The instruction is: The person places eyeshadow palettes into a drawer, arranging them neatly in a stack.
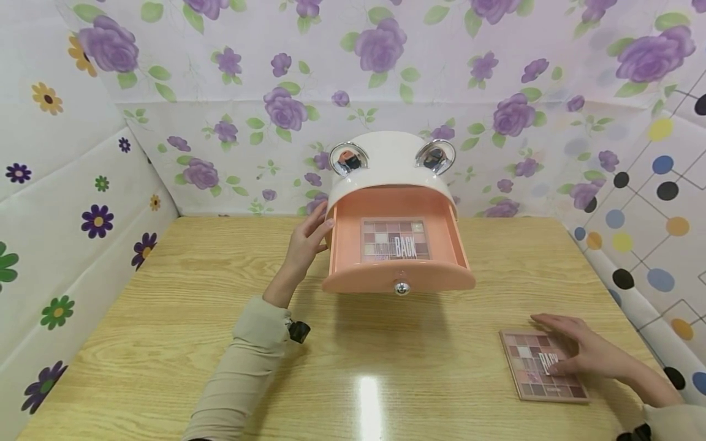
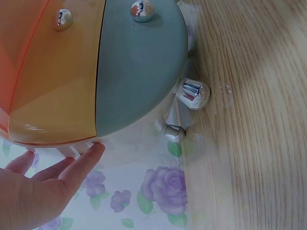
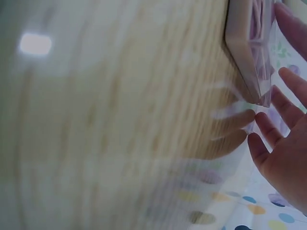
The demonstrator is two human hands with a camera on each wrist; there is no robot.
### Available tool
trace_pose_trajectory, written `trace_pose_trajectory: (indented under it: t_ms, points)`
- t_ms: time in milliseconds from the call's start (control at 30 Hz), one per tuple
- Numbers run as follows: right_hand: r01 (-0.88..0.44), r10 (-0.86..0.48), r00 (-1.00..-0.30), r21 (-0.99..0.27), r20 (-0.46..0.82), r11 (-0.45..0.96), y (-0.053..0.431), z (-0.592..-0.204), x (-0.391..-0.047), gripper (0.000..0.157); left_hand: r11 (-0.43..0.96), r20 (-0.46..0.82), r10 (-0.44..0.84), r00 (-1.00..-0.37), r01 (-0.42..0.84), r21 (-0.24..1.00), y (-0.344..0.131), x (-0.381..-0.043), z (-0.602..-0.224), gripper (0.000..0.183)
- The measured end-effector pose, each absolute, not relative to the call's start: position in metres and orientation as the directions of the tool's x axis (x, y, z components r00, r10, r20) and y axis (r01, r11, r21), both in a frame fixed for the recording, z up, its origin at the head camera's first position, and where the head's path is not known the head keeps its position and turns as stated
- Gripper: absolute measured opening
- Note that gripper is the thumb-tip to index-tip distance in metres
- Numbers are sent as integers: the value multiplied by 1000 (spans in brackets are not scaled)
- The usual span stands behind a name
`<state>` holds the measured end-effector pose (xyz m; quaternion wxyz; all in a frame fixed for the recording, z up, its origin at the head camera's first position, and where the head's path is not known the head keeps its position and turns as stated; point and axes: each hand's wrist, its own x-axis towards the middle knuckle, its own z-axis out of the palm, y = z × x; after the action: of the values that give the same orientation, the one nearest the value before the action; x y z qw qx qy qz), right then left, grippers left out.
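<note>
A small rounded drawer cabinet (image 1: 394, 162) with a white top and two shiny eye-like rings stands at the back of the table. Its top peach drawer (image 1: 349, 272) is pulled out, and an eyeshadow palette (image 1: 380, 236) lies flat inside. My left hand (image 1: 302, 248) rests against the cabinet's left side, fingers nearly straight. In the left wrist view, a yellow drawer (image 2: 60, 91) and a grey-green drawer (image 2: 139, 76) are closed. At the right, a second eyeshadow palette (image 1: 526, 370) lies on the table. My right hand (image 1: 592, 352) is spread over its right part, thumb across the lid.
The wood-grain table (image 1: 193, 306) runs up to a flowered back sheet (image 1: 231, 159). Patterned sheets also line the left and right sides. Silver feet (image 2: 194, 93) hold the cabinet up off the tabletop. The open drawer juts forward, its round silver knob (image 1: 401, 288) in front.
</note>
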<state>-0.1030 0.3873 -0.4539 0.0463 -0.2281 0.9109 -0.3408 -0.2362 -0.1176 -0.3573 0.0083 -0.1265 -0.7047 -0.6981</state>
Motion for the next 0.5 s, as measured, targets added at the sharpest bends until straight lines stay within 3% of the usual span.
trace_pose_trajectory:
  t_ms: [500]
  points:
    - [-458,-484,-867,-580,122,674,386,-453,-104,73,-6,182,157,-971,183,983,-117,-235,-357,55]
